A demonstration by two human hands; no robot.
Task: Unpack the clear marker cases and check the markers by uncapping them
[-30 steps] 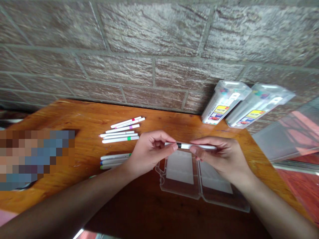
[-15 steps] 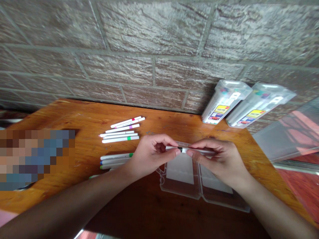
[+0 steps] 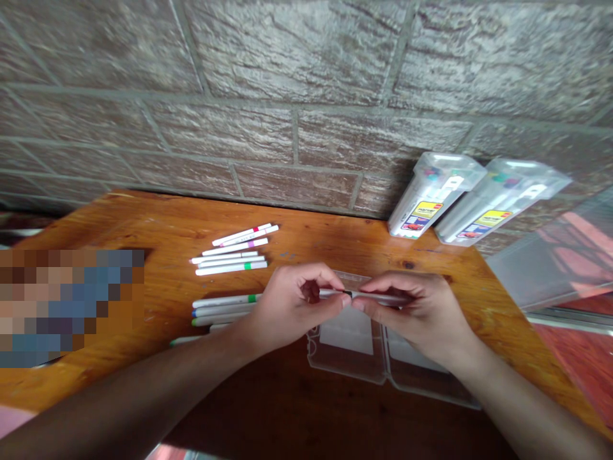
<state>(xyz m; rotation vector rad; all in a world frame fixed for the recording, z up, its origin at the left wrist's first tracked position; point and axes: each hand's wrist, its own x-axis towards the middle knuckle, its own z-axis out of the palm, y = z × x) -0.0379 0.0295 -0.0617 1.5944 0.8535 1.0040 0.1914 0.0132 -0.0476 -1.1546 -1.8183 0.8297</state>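
Observation:
Both my hands hold one white marker pen [image 3: 378,296] level above an open clear plastic case [image 3: 357,354]. My left hand [image 3: 292,305] pinches the pen's left end, where a black band shows at the fingertips. My right hand [image 3: 416,310] is closed round the pen's barrel. The two sets of fingertips touch. To the left lie several white pens [image 3: 234,252] with coloured bands in a loose row, and closer to my left wrist sits a second small group of pens [image 3: 223,308].
Two clear marker boxes [image 3: 433,195] with yellow labels lean against the brick wall [image 3: 297,96] at the back right. The wooden table [image 3: 158,230] ends just right of the open case, beside a sheet of clear plastic [image 3: 550,268]. A blurred patch covers the left edge.
My hands have come together: the gap that showed the pen's black band and white barrel has closed, and both hands have sunk slightly toward the open case.

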